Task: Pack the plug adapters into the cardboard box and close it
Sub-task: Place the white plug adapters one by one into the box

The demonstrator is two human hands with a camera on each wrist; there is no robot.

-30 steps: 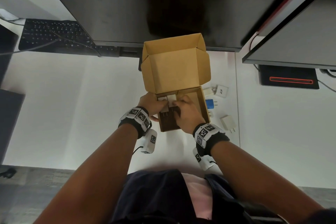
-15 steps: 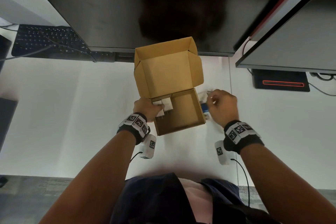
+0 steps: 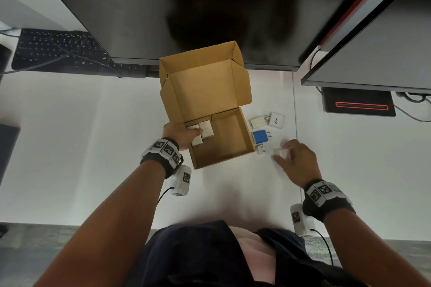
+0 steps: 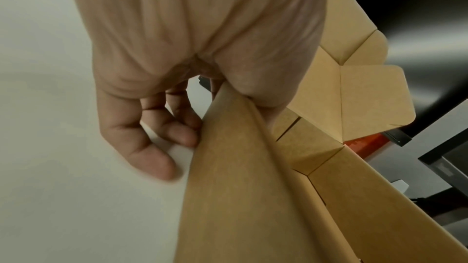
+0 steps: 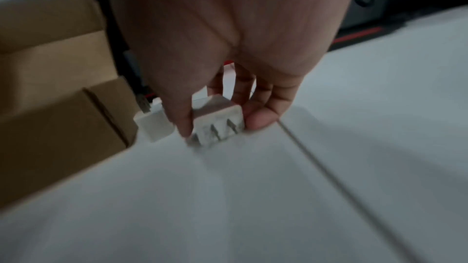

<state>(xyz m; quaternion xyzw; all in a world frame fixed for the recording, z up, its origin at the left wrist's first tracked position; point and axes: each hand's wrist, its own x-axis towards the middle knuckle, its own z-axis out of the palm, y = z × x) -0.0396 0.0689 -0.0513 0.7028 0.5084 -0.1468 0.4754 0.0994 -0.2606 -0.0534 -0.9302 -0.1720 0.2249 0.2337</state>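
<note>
- Fingers (image 5: 260, 119) and thumb of the right hand (image 3: 297, 163) were closed in a pinch on a white adapter (image 5: 217, 116) at the desk (image 3: 70, 147) surface, beside the right wall of the cardboard box (image 3: 224, 140); the two prongs were turned toward the wrist camera, and the grip was taken across the body, presumably so that the prongs stayed clear of the fingers.
- Whether the adapter had been lifted or was only touched to the desk could not be told, the picture being blurred.
- On the left wall of the box the left hand (image 3: 180, 135) was clamped, thumb inside and curled fingers (image 4: 152, 157) outside, apparently so that the light box was steadied while it was filled.
- Two white adapters (image 3: 203, 134) were seen packed against the left wall, in the far left corner of the box, leaving the rest of the floor free.
- Raised upright at the far edge was the lid (image 3: 205, 86), by which the opening was kept clear.
- Unpacked on the desk, just beside the right wall, were a blue adapter (image 3: 259, 136), a small white one (image 3: 263, 149) and two more white ones (image 3: 268, 121) toward the far side.
- Closing was judged to be some way off.
</note>
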